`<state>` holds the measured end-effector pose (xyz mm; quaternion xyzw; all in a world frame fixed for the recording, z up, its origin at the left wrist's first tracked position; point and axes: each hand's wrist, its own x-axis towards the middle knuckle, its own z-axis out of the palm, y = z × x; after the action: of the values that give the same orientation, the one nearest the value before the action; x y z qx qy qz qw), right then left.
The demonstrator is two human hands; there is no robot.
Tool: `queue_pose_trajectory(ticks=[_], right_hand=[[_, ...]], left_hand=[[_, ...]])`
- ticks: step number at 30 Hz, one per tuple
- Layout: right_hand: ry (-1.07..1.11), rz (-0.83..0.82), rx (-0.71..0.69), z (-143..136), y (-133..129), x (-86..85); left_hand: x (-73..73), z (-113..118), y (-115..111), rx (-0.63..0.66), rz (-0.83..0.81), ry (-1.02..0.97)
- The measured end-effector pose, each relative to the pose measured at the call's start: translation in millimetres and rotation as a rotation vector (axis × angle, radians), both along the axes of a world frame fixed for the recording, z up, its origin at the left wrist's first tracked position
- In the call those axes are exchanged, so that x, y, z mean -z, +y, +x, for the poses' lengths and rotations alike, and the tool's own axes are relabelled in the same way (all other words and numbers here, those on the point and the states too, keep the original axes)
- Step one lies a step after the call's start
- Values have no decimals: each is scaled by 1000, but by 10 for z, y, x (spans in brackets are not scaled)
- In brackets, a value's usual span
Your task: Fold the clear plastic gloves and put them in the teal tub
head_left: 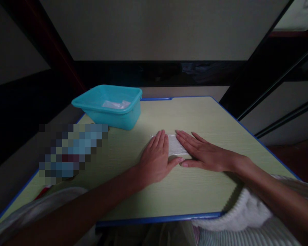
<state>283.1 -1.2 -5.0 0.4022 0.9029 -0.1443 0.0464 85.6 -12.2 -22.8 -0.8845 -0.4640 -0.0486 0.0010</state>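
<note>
A small clear plastic packet (176,145) lies flat on the pale table, whitish and shiny, partly hidden under my hands. My left hand (155,155) rests palm down over its left end, fingers stretched out and pointing away from me. Over the right end lies my right hand (202,152), also flat, its fingers angled to the left. The two thumb tips come close together just below the packet's near edge. What the packet contains, if anything, I cannot make out.
A turquoise plastic basin (113,116) stands at the table's back left with whitish plastic packets (116,104) inside. Left of my hands lies a pixelated, unreadable item (74,150), with something red (42,193) nearer me. Blue edging (159,219) borders the table (195,191).
</note>
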Motion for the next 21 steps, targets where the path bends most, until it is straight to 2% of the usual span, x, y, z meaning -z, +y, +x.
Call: queue_pose_trajectory(ticks=[12,21], right_hand=[[32,47,-32,48,3,40],[86,24,-11,47,18,-78]], left_hand=[[-1,-160,54,-37,31,23],[19,-222,41,-35,77,4]])
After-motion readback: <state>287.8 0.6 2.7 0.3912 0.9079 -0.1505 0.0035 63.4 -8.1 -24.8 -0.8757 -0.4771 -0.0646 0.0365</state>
